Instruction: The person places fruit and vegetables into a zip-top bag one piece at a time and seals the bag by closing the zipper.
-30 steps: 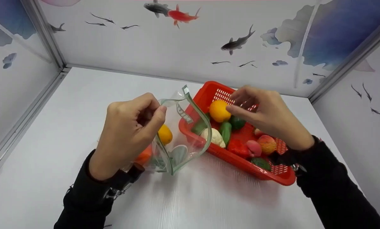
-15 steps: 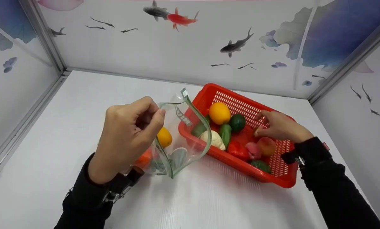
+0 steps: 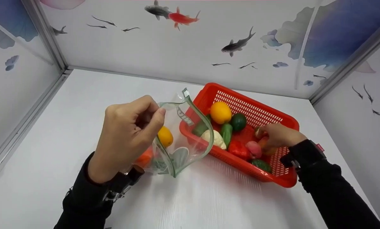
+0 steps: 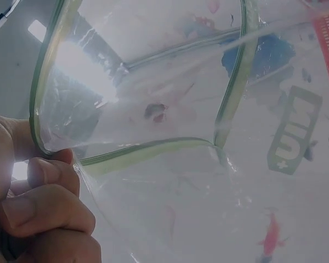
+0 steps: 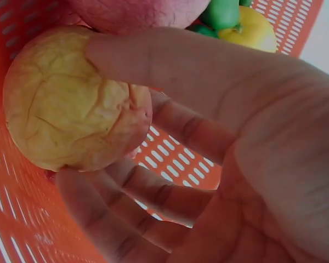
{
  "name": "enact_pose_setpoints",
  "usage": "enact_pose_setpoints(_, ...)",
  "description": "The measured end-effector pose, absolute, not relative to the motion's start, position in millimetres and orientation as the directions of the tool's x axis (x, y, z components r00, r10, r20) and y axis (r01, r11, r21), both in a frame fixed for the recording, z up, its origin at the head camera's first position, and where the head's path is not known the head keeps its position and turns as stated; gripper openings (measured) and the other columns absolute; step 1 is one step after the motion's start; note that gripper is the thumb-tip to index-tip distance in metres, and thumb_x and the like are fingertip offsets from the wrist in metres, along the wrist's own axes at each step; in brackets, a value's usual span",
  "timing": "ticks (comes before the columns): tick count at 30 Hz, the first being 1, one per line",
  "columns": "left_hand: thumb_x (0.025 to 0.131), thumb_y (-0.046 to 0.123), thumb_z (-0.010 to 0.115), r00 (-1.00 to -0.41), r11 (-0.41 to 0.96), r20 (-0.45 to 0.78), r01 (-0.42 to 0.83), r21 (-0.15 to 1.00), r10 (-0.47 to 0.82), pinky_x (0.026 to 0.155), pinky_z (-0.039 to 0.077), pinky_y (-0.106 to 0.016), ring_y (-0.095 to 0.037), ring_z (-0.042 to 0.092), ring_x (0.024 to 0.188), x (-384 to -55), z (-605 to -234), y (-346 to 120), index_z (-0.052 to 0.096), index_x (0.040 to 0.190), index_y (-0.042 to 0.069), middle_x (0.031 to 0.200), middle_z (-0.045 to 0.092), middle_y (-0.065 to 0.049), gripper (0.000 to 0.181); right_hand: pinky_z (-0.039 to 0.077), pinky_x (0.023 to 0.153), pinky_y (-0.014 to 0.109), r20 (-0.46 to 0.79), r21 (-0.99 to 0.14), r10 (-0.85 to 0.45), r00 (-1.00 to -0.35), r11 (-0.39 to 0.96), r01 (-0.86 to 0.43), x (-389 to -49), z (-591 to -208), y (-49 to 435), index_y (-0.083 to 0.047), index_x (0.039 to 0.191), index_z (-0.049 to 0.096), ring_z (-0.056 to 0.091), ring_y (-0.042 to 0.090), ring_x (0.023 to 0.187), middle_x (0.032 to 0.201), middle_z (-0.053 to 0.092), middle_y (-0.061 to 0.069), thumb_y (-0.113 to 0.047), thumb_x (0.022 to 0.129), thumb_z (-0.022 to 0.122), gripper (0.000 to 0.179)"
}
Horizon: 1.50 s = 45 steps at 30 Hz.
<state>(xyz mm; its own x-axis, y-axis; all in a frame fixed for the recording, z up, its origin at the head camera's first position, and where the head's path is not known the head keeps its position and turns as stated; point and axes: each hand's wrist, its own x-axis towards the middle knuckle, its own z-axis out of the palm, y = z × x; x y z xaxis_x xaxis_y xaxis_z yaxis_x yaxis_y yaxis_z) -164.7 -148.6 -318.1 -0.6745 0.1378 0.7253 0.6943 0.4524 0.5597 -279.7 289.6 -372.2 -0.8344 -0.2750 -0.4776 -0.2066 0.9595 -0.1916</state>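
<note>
Red basket [image 3: 247, 107] there, right hand [image 3: 280, 135] in it gripping a wrinkled fruit [image 5: 71, 109], left hand [image 3: 129, 133] pinching a plastic bag [image 3: 181, 136]

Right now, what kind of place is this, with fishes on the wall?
Probably a small indoor booth for working in. Fish-printed walls stand behind a white table and along both sides, and metal strips run down the corners.

One clear bag [image 3: 180, 152], one red basket [image 3: 236, 164], one cauliflower [image 3: 216, 139], one wrinkled yellow-red fruit [image 5: 71, 104]
</note>
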Motion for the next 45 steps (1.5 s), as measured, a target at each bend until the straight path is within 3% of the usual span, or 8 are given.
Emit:
enact_pose_setpoints(4,0.101,0.013,0.067,-0.68,0.445,0.719,0.693,0.567,0.143,0.049,0.038,-0.017,-0.007,0.047,0.052,-165,-318,-148,0.065,0.08,0.006,0.064,0.056,0.003,0.022,0.06,0.086,0.046,-0.495,-0.172,-0.221,-0.84,0.973,-0.154,-278,-374,287,-0.006,0.134,0.07,0.059,0.037,0.106,0.114,0.069,0.017,-0.013,0.085,0.087,0.053)
enact_pose_setpoints(9,0.101,0.013,0.067,-0.684,0.44,0.715,0.692,0.572,0.145,0.049,0.038,-0.017,-0.007,0.047,0.052,-164,-317,-149,0.065,0.08,0.006,0.064,0.056,0.004,0.022,0.059,0.089,0.05,-0.488,-0.15,-0.229,-0.842,0.973,-0.177,-279,-377,288,-0.006,0.133,0.069,0.06,0.035,0.104,0.112,0.07,0.015,-0.012,0.085,0.083,0.05)
enact_pose_setpoints(18,0.101,0.014,0.067,-0.686,0.451,0.715,0.685,0.572,0.136,0.048,0.037,-0.017,-0.007,0.046,0.052,-164,-316,-148,0.064,0.079,0.007,0.063,0.056,0.005,0.023,0.055,0.075,0.035,-0.41,-0.216,-0.311,-0.857,0.946,-0.24,-275,-358,299,-0.006,0.124,0.07,0.062,0.024,0.092,0.104,0.072,0.008,-0.021,0.085,0.086,0.045)
enact_pose_setpoints(26,0.101,0.012,0.067,-0.686,0.445,0.712,0.689,0.572,0.148,0.048,0.037,-0.018,-0.008,0.045,0.051,-163,-316,-147,0.063,0.078,0.007,0.063,0.054,0.004,0.023,0.049,0.068,0.029,-0.201,-0.247,-0.379,-0.903,0.912,-0.328,-261,-319,306,-0.007,0.116,0.069,0.058,0.02,0.084,0.093,0.069,0.007,-0.02,0.086,0.088,0.038)
enact_pose_setpoints(31,0.101,0.012,0.067,-0.685,0.442,0.714,0.691,0.572,0.147,0.048,0.037,-0.018,-0.008,0.045,0.051,-163,-316,-147,0.063,0.078,0.007,0.062,0.054,0.004,0.024,0.053,0.072,0.022,-0.074,-0.279,-0.413,-0.908,0.883,-0.378,-242,-296,294,-0.012,0.118,0.071,0.065,0.021,0.091,0.095,0.068,0.004,-0.024,0.087,0.091,0.04)
enact_pose_setpoints(37,0.1,0.011,0.067,-0.689,0.439,0.708,0.689,0.577,0.151,0.048,0.037,-0.018,-0.008,0.046,0.052,-162,-316,-146,0.063,0.078,0.007,0.063,0.054,0.004,0.023,0.053,0.087,0.009,0.1,-0.343,-0.507,-0.856,0.79,-0.508,-217,-276,264,-0.019,0.122,0.071,0.067,0.009,0.101,0.11,0.071,-0.004,-0.023,0.085,0.093,0.043)
enact_pose_setpoints(40,0.101,0.011,0.067,-0.694,0.439,0.704,0.686,0.581,0.154,0.048,0.038,-0.018,-0.008,0.046,0.052,-162,-315,-146,0.064,0.079,0.007,0.063,0.055,0.004,0.022,0.052,0.088,0.005,0.193,-0.378,-0.544,-0.817,0.727,-0.573,-203,-269,242,-0.02,0.124,0.071,0.064,0.002,0.103,0.118,0.07,-0.006,-0.015,0.085,0.092,0.045)
enact_pose_setpoints(45,0.101,0.012,0.067,-0.696,0.433,0.7,0.688,0.583,0.162,0.049,0.041,-0.019,-0.007,0.048,0.053,-161,-315,-146,0.064,0.08,0.007,0.064,0.055,0.003,0.022,0.058,0.088,0.012,0.304,-0.467,-0.557,-0.773,0.62,-0.63,-183,-259,202,-0.018,0.128,0.07,0.067,0.006,0.112,0.124,0.067,-0.005,-0.007,0.084,0.091,0.049)
